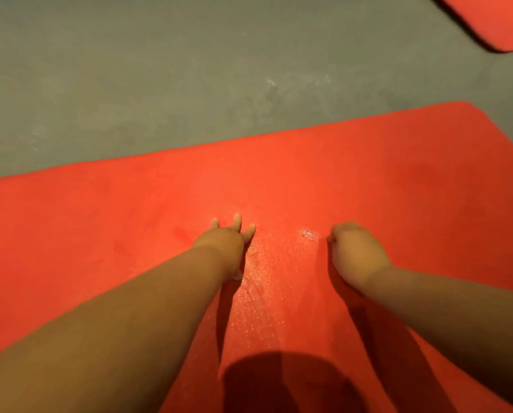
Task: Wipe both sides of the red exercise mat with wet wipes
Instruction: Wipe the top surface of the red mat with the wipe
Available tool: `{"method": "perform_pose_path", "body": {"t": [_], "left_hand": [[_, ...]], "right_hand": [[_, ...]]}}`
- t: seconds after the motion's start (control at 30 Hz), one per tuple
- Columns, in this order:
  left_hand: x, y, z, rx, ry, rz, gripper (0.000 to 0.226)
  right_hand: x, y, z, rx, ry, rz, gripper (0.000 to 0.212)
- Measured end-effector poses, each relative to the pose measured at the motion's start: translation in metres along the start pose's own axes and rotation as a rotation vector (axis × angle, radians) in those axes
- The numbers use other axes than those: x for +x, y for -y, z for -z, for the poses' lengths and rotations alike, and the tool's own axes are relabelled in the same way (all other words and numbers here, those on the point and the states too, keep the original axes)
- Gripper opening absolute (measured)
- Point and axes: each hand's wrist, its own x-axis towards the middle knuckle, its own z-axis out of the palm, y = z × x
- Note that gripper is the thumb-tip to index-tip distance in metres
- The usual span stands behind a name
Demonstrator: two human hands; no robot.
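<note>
The red exercise mat point(130, 234) lies flat on the floor and fills the lower part of the head view. My left hand point(226, 242) rests palm down near the mat's middle with its fingers spread, holding nothing. My right hand point(355, 251) sits to its right, knuckles up, fingers curled under against the mat. Whatever lies under those fingers is hidden, and no wet wipe shows. A wet, shiny streak point(264, 287) runs on the mat between my hands, with a bright damp spot point(310, 234) beside my right hand.
Grey concrete floor point(159, 79) stretches beyond the mat's far edge. A second red mat's corner point(499, 22) lies at the top right. The near mat's far right corner point(470, 107) is in view. A dark shadow point(282, 383) falls at the bottom centre.
</note>
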Motion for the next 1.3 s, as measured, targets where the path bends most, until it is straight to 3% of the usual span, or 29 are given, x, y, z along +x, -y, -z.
{"method": "perform_pose_path", "body": {"t": [0.07,0.13,0.2,0.23,0.27,0.37,0.43,0.5,0.63,0.67,0.73,0.83,0.9,0.93,1.0,1.1,1.13,1.17,1.23,1.3], "left_hand": [[-0.001,0.006,0.005,0.09,-0.046,-0.04,0.1],[-0.002,0.011,0.004,0.119,-0.088,-0.07,0.097],[0.0,0.016,-0.003,0.062,-0.111,-0.07,0.097],[0.0,0.02,-0.009,0.024,-0.126,-0.054,0.099],[0.001,0.024,-0.016,-0.017,-0.141,-0.018,0.101],[0.002,0.04,-0.031,-0.16,-0.153,0.111,0.106],[0.002,0.043,-0.03,-0.159,-0.124,0.104,0.107],[0.0,0.042,-0.024,-0.113,-0.11,0.082,0.105],[-0.004,0.042,-0.009,0.018,-0.08,0.024,0.103],[-0.005,0.045,-0.008,0.051,-0.072,0.002,0.103],[-0.007,0.051,-0.008,0.089,-0.059,-0.034,0.103],[-0.011,0.055,-0.017,0.067,-0.048,-0.056,0.101],[-0.012,0.057,-0.021,0.041,-0.065,-0.055,0.099],[-0.012,0.058,-0.022,0.028,-0.069,-0.053,0.099],[-0.013,0.058,-0.021,0.021,-0.072,-0.063,0.1],[-0.013,0.061,-0.013,0.107,-0.127,-0.101,0.096],[-0.013,0.063,-0.009,0.137,-0.162,-0.12,0.091],[-0.012,0.067,-0.005,0.151,-0.203,-0.135,0.084],[-0.008,0.075,-0.005,0.123,-0.281,-0.119,0.074],[-0.004,0.086,-0.014,0.02,-0.312,0.0,0.087]], "right_hand": [[-0.043,0.035,-0.021,0.083,0.068,0.159,0.016],[-0.089,0.058,-0.036,0.171,0.264,0.48,0.014],[-0.097,0.055,-0.038,0.15,0.345,0.711,0.01],[-0.087,0.048,-0.037,0.128,0.323,0.697,0.01],[-0.073,0.04,-0.03,0.105,0.272,0.563,0.014],[-0.016,0.008,-0.009,0.18,0.024,-0.126,0.015],[-0.005,0.026,-0.003,0.139,0.073,-0.289,0.019],[-0.029,0.07,-0.015,0.228,0.12,-0.206,0.021],[-0.095,0.131,-0.039,0.323,0.254,0.286,0.021],[-0.095,0.127,-0.038,0.343,0.249,0.312,0.019],[-0.079,0.103,-0.036,0.388,0.117,0.103,0.016],[-0.053,0.059,-0.018,0.432,-0.156,-0.421,0.015],[-0.046,0.058,-0.018,0.467,-0.211,-0.601,0.015],[-0.046,0.07,-0.02,0.465,-0.203,-0.605,0.017],[-0.057,0.107,-0.033,0.419,-0.154,-0.398,0.02],[-0.078,0.151,-0.043,0.263,0.116,0.3,0.024],[-0.071,0.147,-0.038,0.211,0.2,0.446,0.024],[-0.058,0.137,-0.03,0.181,0.227,0.478,0.024],[-0.026,0.101,-0.017,0.174,0.141,0.259,0.022],[0.003,0.058,-0.004,0.186,-0.061,-0.158,0.018]]}}
